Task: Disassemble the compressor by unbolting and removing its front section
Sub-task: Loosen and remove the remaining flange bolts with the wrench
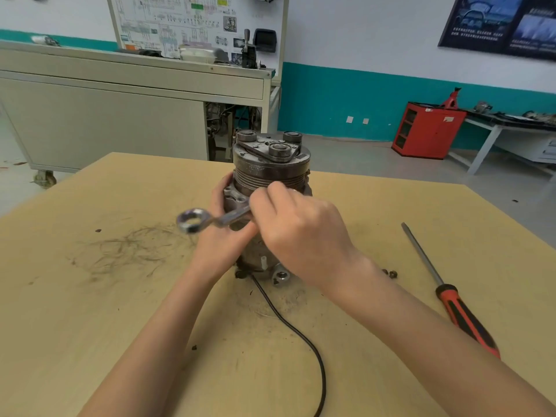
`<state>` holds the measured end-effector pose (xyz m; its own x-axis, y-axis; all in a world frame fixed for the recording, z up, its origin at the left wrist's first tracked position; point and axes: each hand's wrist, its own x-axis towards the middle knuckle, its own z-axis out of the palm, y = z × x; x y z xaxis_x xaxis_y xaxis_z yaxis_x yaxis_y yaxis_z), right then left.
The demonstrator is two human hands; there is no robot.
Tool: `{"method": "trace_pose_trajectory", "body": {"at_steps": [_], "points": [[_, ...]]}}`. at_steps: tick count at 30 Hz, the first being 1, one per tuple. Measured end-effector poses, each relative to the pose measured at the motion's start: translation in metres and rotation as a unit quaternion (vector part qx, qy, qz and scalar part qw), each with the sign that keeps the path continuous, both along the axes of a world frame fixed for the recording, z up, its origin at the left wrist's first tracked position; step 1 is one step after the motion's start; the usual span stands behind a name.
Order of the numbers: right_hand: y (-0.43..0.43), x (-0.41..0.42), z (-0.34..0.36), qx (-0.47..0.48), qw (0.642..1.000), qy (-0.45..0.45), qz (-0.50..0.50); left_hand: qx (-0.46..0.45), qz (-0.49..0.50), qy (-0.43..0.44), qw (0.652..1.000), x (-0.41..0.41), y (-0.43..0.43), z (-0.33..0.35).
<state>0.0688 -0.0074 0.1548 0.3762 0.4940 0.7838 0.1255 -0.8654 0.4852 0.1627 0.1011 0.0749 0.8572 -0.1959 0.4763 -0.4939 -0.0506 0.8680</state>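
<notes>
Compressor (268, 171) upright, long axis vertical

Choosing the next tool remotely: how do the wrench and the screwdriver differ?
The wrench is gripped by the right hand at the compressor; the screwdriver lies untouched on the table. The wrench is metal with a ring end; the screwdriver has a red-and-black handle.

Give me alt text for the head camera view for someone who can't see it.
A person's right hand holds a ring-ended wrench against an upright compressor, which the left hand steadies, on a wooden table. A red-handled screwdriver lies on the table to the right.
</notes>
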Motion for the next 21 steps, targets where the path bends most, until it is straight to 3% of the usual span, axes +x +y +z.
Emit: {"method": "trace_pose_trajectory", "body": {"at_steps": [2,4,6,7,8,10,11,12,14,16,18,19,21], "points": [[-0.003,0.002,-0.006,-0.007,1.000,-0.025,0.011,-0.009,-0.011,0.002,1.000,0.000,0.001,-0.001],[-0.020,0.003,-0.011,0.037,0.995,-0.008,0.093,-0.007,-0.018,-0.007,1.000,-0.001,0.003,-0.001],[-0.044,0.003,-0.017,0.200,0.948,0.070,0.238,0.009,-0.004,-0.016,1.000,0.000,0.004,-0.001],[-0.054,0.002,-0.019,0.333,0.883,0.126,0.307,0.011,0.003,-0.015,1.000,0.001,0.004,-0.002],[-0.062,0.002,-0.020,0.470,0.785,0.185,0.359,0.010,0.005,-0.012,1.000,0.002,0.004,-0.003],[-0.075,0.014,-0.018,0.676,0.553,0.269,0.405,0.010,0.009,-0.010,1.000,0.003,0.003,-0.003],[-0.080,0.024,-0.015,0.733,0.451,0.298,0.413,0.010,0.009,-0.010,1.000,0.004,0.003,-0.004],[-0.084,0.034,-0.012,0.765,0.372,0.322,0.415,0.009,0.008,-0.009,1.000,0.004,0.003,-0.005],[-0.087,0.052,-0.007,0.791,0.281,0.358,0.410,0.010,0.009,-0.009,1.000,0.004,0.004,-0.005],[-0.088,0.063,-0.006,0.794,0.247,0.381,0.405,0.010,0.009,-0.009,1.000,0.004,0.004,-0.005],[-0.090,0.065,-0.006,0.786,0.255,0.389,0.408,0.011,0.012,-0.006,1.000,0.004,0.004,-0.005],[-0.092,0.063,-0.004,0.778,0.281,0.385,0.410,0.013,0.014,-0.006,1.000,0.005,0.004,-0.005],[-0.093,0.055,-0.001,0.751,0.384,0.358,0.401,0.018,0.018,-0.008,1.000,0.005,0.003,-0.005]]}}
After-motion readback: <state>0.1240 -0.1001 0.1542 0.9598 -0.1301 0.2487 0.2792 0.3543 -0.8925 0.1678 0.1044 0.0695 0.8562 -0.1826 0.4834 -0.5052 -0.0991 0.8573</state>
